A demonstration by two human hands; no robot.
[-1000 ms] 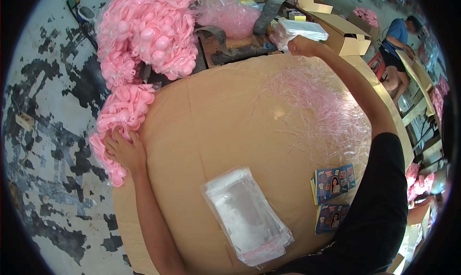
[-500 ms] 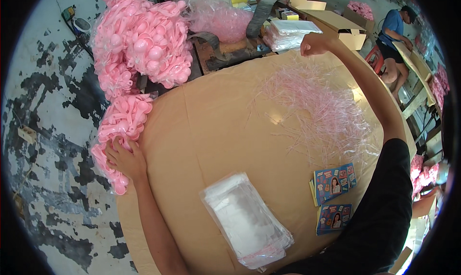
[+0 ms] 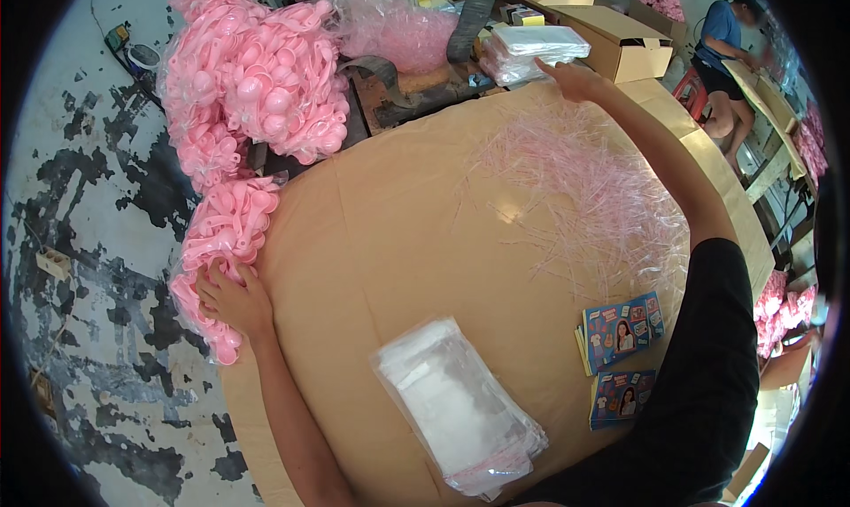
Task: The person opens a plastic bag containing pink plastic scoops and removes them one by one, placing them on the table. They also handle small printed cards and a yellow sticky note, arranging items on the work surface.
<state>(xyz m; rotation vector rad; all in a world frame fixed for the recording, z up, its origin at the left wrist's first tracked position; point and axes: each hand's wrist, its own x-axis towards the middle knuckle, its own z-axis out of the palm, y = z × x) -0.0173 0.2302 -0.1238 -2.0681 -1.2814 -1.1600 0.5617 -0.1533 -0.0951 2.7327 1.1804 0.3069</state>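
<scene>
My left hand (image 3: pixel 232 303) lies with its fingers spread on a clear bag of pink plastic spoon-like pieces (image 3: pixel 232 219) at the table's left edge. At the back right, my right hand (image 3: pixel 574 80) is stretched out over the far edge, empty. Its index finger points at a stack of clear plastic packets (image 3: pixel 536 45), close to the near side; whether it touches them I cannot tell. Below that arm a heap of thin pink and clear strips (image 3: pixel 593 197) is spread out. Near me lies a pile of flat transparent bags (image 3: pixel 460 410).
Two small stacks of blue printed cards (image 3: pixel 622 332) lie by my right sleeve. A big mound of bagged pink pieces (image 3: pixel 257 82) rises at the back left, beside a cloudy plastic bag (image 3: pixel 398 33). Cardboard boxes (image 3: pixel 611 42) stand behind; a seated person (image 3: pixel 722 51) works far right.
My right hand has gone from a loose curl to a stretched index finger, nearer the packet stack. My left hand stays on the pink bag. The view has shifted slightly.
</scene>
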